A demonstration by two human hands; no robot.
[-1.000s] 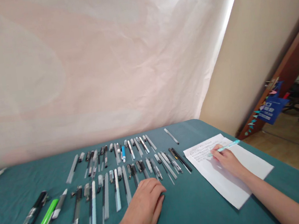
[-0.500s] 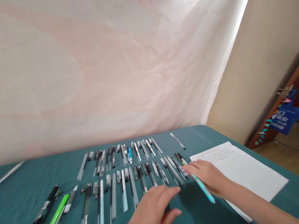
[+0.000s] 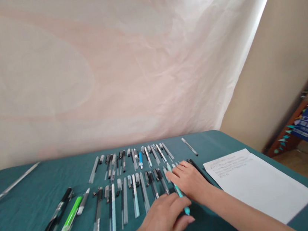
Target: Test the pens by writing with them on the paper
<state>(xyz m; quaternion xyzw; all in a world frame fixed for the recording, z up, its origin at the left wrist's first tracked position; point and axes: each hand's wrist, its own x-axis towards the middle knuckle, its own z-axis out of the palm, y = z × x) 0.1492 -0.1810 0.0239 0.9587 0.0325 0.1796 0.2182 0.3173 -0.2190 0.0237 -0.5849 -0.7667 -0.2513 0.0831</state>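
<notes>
My right hand (image 3: 188, 178) is closed on a teal pen (image 3: 178, 192), palm down over the right end of the near row of pens. The pen slants with its lower end toward me. Close to that lower end is my left hand (image 3: 166, 213), thumb and fingers apart, holding nothing that I can see. The near row of disassembled pens (image 3: 125, 201), clear barrels with caps and refills, runs leftward from my hands. Its right end is partly hidden under my right hand. Black pens (image 3: 198, 170) lie just right of that hand.
A far row of pens and caps (image 3: 133, 159) includes a blue piece (image 3: 140, 160). One clear tube (image 3: 189, 146) lies apart. White paper sheets (image 3: 263, 184) with writing rest at right. A green pen (image 3: 73, 213) and a large black pen (image 3: 54, 217) lie left. A cloth (image 3: 110, 79) hangs behind.
My right hand has moved left with the teal pen, from beside the paper to over the near row. The pen's lower end is now by my left hand. The view has shifted slightly.
</notes>
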